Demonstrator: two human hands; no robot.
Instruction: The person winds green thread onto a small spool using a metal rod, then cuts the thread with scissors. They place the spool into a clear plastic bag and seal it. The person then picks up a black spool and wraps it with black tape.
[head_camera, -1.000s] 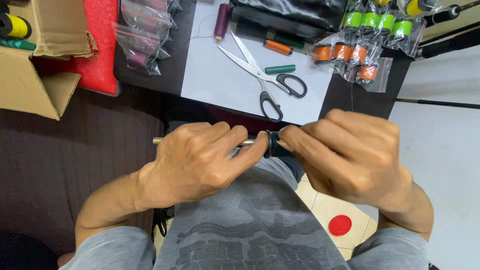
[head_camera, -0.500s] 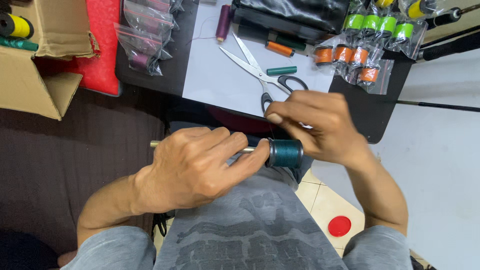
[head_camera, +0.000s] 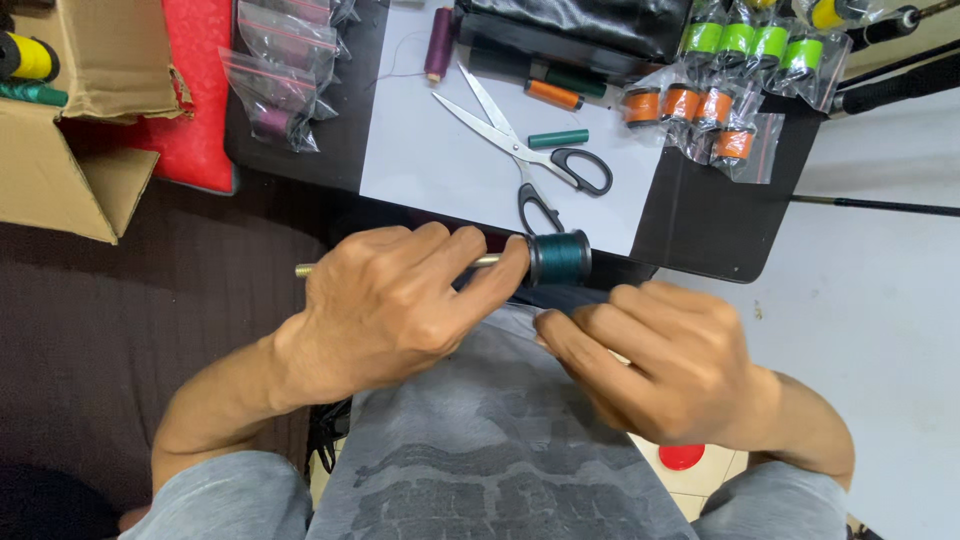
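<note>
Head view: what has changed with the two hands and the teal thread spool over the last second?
The right hand came off the teal thread spool, which it covered a second ago, rose toward the scissors, then dropped below the spool, apart from it. The left hand kept its grip on the metal rod carrying the spool. Scissors and bagged orange spools on the board did not move.
</note>
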